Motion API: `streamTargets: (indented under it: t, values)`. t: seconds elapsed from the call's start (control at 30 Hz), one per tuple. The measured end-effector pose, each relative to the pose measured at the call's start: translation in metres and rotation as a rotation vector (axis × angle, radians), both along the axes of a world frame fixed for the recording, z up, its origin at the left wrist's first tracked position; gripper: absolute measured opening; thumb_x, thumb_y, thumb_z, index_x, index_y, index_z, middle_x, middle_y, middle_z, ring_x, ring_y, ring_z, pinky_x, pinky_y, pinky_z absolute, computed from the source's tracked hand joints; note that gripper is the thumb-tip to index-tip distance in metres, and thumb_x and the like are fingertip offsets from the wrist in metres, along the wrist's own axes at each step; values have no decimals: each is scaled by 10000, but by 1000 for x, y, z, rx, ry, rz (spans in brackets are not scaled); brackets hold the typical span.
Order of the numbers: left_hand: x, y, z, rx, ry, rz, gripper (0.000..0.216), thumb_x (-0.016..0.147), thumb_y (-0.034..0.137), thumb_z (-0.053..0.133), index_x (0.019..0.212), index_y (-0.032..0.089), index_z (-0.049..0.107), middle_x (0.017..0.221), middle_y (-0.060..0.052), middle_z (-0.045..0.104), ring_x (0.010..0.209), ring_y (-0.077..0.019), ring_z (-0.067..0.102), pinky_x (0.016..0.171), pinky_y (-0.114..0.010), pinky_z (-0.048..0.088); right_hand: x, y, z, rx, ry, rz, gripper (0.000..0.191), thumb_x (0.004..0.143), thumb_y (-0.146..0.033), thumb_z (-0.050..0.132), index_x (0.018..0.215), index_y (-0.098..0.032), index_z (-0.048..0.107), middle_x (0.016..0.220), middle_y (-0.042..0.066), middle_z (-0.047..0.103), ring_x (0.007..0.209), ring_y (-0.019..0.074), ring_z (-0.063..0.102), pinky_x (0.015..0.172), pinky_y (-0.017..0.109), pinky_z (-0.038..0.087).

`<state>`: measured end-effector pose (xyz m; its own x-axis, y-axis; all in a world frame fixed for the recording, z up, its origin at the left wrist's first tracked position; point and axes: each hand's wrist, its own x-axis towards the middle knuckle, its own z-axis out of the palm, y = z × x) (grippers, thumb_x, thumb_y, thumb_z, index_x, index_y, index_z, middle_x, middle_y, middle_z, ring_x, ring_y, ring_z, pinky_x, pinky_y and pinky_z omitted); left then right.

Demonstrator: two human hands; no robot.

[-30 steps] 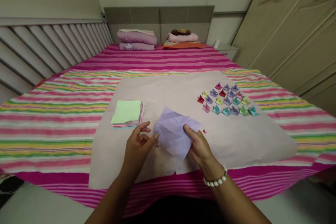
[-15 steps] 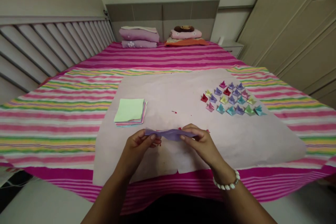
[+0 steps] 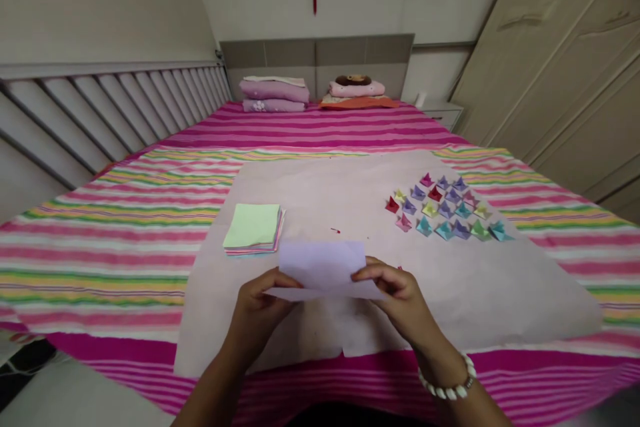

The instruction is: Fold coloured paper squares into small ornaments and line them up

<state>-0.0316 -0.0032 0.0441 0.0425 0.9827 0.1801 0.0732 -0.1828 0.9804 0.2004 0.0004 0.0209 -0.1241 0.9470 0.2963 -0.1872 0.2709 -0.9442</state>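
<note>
A pale purple sheet of origami paper [image 3: 323,265] is held up between my two hands, with a crease across it and its lower flap turned toward me. My left hand [image 3: 267,300] pinches the left end near the fold. At the right end, my right hand [image 3: 393,290] grips the paper between thumb and fingers; a white beaded bracelet [image 3: 450,390] circles that wrist. Left of the paper lies a stack of coloured square sheets [image 3: 253,227], light green on top. Several small folded paper pieces [image 3: 445,210] in many colours stand in rows to the right.
A large pale paper sheet [image 3: 310,187] covers part of the striped bedspread [image 3: 115,233]. Small red bits [image 3: 335,231] lie on it beyond my hands. Folded bedding [image 3: 275,92] sits by the headboard, a railing [image 3: 125,107] runs along the left, and a wardrobe [image 3: 560,80] stands right.
The purple paper has gone from an edge-on strip to opened out, its broad face now showing. Both hands still hold its ends; the view has tilted up slightly.
</note>
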Motion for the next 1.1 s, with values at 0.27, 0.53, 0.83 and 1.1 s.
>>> streamTargets:
  t: [0.27, 0.53, 0.83, 1.1]
  values:
    - [15, 5, -10, -111, -157, 54, 131, 687, 249, 757, 774, 172, 697, 693, -9, 694, 666, -153, 631, 634, -256, 513, -8, 6, -6, -60, 181, -45, 172, 683, -334, 814, 710, -214, 694, 785, 11, 644, 715, 155, 600, 650, 269, 490]
    - [16, 5, -1, -182, -99, 5, 133, 684, 274, 760, 708, 168, 684, 650, -1, 672, 646, -148, 615, 614, -248, 491, -13, 2, -5, -161, 73, -34, 162, 680, -327, 807, 798, -233, 748, 732, 17, 699, 642, 161, 621, 640, 296, 510]
    - [14, 3, 2, -149, -36, 64, 252, 689, 300, 776, 576, 177, 587, 558, 29, 616, 557, -110, 570, 560, -213, 450, -11, 2, -5, -212, 132, -122, 168, 701, -306, 795, 728, -189, 677, 677, 13, 703, 634, 160, 633, 639, 281, 505]
    - [43, 5, -12, -354, -555, -82, 400, 735, 325, 740, 1092, 211, 601, 1058, -59, 705, 975, -196, 664, 868, -327, 523, -39, 3, -8, -263, 316, -242, 579, 670, -222, 798, 1189, -232, 540, 793, -12, 703, 610, 146, 660, 572, 262, 536]
